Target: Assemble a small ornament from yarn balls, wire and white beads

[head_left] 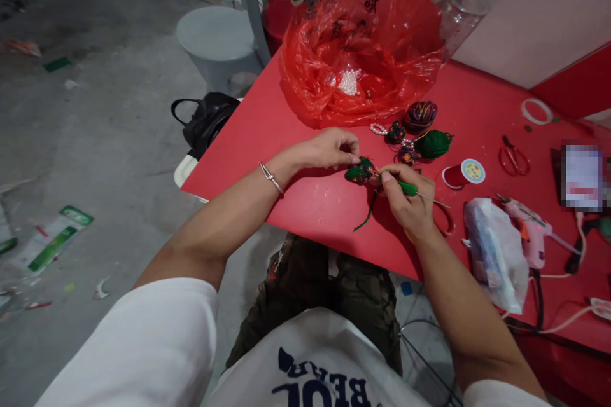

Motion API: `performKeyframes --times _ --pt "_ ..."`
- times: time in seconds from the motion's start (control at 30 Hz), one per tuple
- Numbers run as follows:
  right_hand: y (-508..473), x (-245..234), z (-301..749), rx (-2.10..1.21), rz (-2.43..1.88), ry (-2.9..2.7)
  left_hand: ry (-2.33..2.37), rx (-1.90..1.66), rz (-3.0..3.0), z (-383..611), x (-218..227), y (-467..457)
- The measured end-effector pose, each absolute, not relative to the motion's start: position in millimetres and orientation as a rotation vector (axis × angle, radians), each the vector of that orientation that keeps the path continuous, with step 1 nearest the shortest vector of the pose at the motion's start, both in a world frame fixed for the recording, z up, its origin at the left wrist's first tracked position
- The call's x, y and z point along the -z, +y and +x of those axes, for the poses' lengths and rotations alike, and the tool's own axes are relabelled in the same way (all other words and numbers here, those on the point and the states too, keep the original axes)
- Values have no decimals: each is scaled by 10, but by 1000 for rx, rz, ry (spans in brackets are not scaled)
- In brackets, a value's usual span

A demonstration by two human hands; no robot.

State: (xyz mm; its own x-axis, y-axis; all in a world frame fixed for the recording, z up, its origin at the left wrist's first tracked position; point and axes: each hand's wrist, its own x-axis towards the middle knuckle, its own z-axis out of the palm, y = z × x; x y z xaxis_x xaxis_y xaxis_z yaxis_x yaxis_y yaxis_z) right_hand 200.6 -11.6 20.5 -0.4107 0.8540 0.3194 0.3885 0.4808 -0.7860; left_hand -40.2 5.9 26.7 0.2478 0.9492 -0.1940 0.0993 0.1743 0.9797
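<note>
My right hand (410, 197) grips a crochet hook with a green handle (408, 188). The hook's thin metal shaft points left at a small crocheted piece (360, 170) in dark green and multicoloured yarn. My left hand (329, 147) is closed in a pinch at that piece's upper left edge; what lies between the fingertips is too small to make out. From the piece a green yarn tail (366, 211) trails down over the red table. Just beyond are a green yarn ball (433, 144), a multicoloured yarn ball (420, 116) and crocheted bits with a pearl string (379, 130).
A red plastic bag (310, 86) holding white pearls stands at the back. On the right lie a thread spool (464, 173), red-handled scissors (514, 158), a tissue pack (496, 254), a pink glue gun (532, 229) with cables, and a phone (582, 177). A clear tape roll (537, 112) sits farther back.
</note>
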Motion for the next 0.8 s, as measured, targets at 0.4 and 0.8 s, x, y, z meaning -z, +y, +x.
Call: performKeyframes --times 0.4,0.8 --pt "-105 -176 2004 -919 -1005 -1971 1091 -823 1257 -393 -256 93" --pt "-112 -153 2012 -1028 -997 -1832 1097 -892 1154 -377 -239 82"
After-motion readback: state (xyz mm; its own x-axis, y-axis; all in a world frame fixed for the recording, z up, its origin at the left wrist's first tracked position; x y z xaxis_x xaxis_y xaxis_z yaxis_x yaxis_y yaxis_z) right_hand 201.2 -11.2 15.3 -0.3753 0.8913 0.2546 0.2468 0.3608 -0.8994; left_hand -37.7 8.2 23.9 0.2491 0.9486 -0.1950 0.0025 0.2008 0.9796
